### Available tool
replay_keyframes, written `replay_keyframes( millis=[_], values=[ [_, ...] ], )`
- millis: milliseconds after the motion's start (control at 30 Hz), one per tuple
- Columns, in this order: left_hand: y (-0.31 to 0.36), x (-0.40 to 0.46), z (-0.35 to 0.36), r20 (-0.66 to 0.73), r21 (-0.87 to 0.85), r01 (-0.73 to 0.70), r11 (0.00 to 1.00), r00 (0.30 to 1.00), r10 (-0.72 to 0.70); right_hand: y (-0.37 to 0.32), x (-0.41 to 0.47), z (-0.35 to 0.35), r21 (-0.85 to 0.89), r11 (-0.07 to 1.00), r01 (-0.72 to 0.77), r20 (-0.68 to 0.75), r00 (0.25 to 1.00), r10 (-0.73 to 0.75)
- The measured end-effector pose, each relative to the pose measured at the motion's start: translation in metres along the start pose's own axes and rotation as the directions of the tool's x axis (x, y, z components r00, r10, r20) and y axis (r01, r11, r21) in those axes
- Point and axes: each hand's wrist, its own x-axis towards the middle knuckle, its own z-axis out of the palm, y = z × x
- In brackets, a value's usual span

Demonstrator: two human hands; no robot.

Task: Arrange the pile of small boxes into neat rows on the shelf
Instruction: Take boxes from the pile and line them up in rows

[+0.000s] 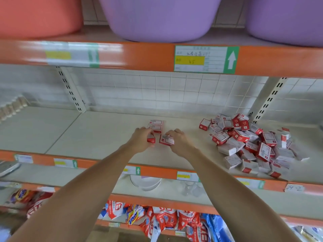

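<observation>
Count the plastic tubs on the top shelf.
3: a pink tub at left, a purple tub in the middle, another purple one at right. More may sit outside the frame.

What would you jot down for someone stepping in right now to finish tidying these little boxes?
Left hand: grips one small box at the near end of the row.
Right hand: holds a second box beside it, tilted, not yet set square.
Done: two boxes already lined up on the shelf, just behind the hands.
Left: the pile to the right is still jumbled, nearly all of the job. Seat these two, then keep feeding the rows from the pile.
</observation>
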Motion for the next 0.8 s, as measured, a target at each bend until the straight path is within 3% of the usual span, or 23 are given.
replay_keyframes(
  millis=[300, 800],
  values=[
    [-0.031, -0.003, 0.006, 0.029, -0.018, 0.011, 1.0, 1.0, -0.011, -0.021, 0.004, 0.015, -0.062, 0.995, -0.073, 0.051, 0.996, 0.076],
    [-0.059, 0.006, 0.0, -0.03, -0.123, -0.032, 0.992, 0.999, 0.028, -0.031, 0.017, 0.027, -0.046, 0.998, -0.038, -0.008, 0.999, 0.037]
  ],
)
